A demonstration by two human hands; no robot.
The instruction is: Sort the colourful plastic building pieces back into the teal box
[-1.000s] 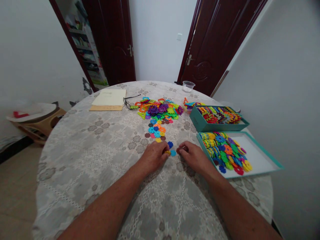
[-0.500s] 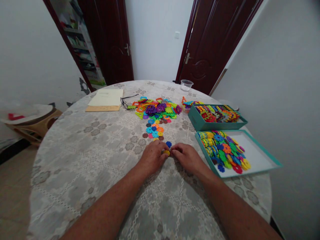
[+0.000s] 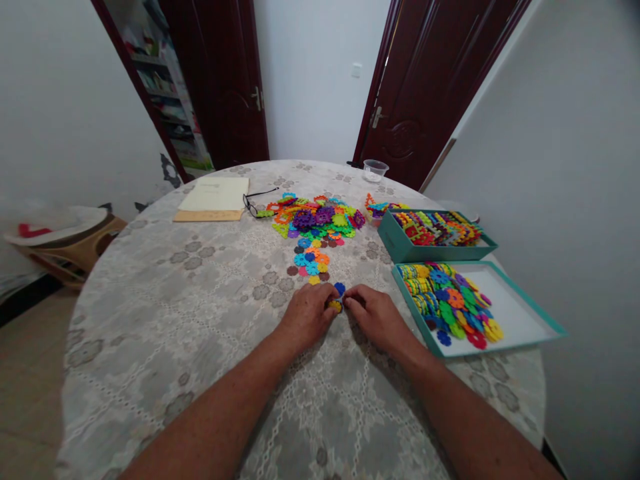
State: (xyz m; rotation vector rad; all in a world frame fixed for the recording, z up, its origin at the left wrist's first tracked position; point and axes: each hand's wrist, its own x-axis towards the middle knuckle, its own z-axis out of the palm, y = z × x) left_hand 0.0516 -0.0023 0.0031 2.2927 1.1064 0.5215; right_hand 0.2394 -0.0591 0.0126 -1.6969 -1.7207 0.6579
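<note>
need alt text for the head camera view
A person's left hand and right hand pinch a small yellow plastic disc together on a round table with a lace cloth. Beyond lies a heap of bright plastic discs; two teal trays of them sit to the right.

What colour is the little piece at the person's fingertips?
The piece is yellow, in the head view.

- On the tabletop (image 3: pixel 200 300), the left hand (image 3: pixel 306 317) and right hand (image 3: pixel 376 319) meet at the near middle, with a small piece (image 3: pixel 334 305) between their fingers (image 3: pixel 324 298).
- Behind them lies a small cluster (image 3: pixel 310 261), and behind that a large pile (image 3: pixel 315 220).
- Left of the pile are glasses (image 3: pixel 255 203), then a notebook (image 3: pixel 213 199).
- Right of the hands is a shallow tray (image 3: pixel 520 310) with pieces in it, and behind it a filled box (image 3: pixel 400 247).
- A cup (image 3: pixel 375 170) stands at the far edge.
</note>
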